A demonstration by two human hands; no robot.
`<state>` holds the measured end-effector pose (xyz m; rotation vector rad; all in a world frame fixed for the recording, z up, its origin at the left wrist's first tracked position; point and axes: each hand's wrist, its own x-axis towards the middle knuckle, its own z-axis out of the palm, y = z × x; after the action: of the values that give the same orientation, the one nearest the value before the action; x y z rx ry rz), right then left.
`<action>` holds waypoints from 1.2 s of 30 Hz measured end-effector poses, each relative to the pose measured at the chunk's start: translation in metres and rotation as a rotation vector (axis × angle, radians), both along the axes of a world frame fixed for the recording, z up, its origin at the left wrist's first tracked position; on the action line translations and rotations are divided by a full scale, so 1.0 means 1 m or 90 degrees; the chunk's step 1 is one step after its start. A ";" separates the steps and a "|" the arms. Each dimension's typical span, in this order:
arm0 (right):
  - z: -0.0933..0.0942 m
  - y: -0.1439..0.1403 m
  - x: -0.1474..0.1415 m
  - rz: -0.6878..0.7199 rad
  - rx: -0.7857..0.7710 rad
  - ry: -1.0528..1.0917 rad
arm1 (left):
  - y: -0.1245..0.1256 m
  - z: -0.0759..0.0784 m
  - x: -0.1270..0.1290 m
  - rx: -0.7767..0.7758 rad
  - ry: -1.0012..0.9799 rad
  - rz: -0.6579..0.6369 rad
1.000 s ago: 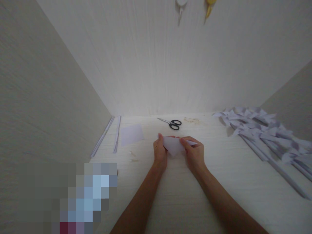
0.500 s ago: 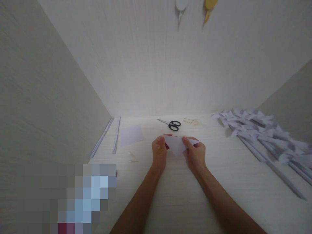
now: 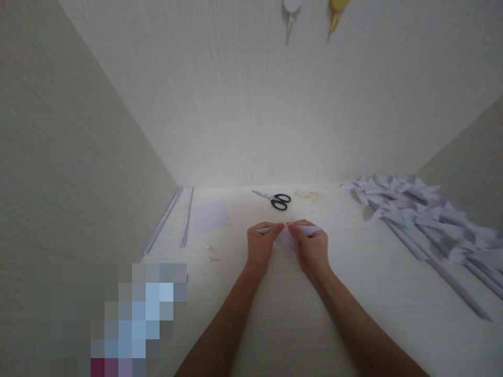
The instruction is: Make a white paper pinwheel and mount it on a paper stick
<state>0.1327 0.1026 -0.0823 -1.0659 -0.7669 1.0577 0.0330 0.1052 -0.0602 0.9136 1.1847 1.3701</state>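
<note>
A folded sheet of white paper (image 3: 285,240) is held up between both hands, its lower point hanging toward me. My left hand (image 3: 260,246) pinches it on the left, with the thumb tip near the middle of the top fold. On the other side my right hand (image 3: 312,246) is closed on the same paper, thumb also close to the middle. Narrow paper corners stick out past the fingers on both sides. Just beyond the hands lie scissors (image 3: 278,200) with black handles, their blades pointing left. A flat white paper square (image 3: 211,216) rests to the left.
Two rolled paper sticks (image 3: 187,217) lie at the left wall. Several paper pinwheels on sticks (image 3: 416,209) are heaped at the right. Small pale pieces (image 3: 214,259) lie left of my hands, others (image 3: 308,195) beside the scissors. Two hooks (image 3: 291,6) are on the back wall.
My left thumb has slid from the paper's left end to the middle, beside the right thumb. The top edge is now pinched there, and less of the paper's face shows.
</note>
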 end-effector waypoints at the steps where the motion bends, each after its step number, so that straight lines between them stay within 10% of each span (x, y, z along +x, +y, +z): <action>1: 0.000 0.000 0.000 0.012 -0.004 0.013 | 0.001 -0.001 0.000 -0.003 -0.008 0.003; 9: 0.008 0.000 -0.003 0.087 0.003 0.167 | 0.003 -0.006 -0.002 -0.008 0.021 0.022; 16: 0.003 0.004 0.005 -0.092 0.007 0.148 | 0.004 -0.006 -0.003 -0.022 0.007 0.069; 36: 0.010 0.003 0.004 -0.003 0.052 0.163 | 0.009 -0.011 -0.006 -0.010 -0.119 0.080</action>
<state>0.1363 0.1054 -0.0718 -0.8425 -0.5960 1.1241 0.0269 0.1143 -0.0714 0.6927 1.1224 1.5110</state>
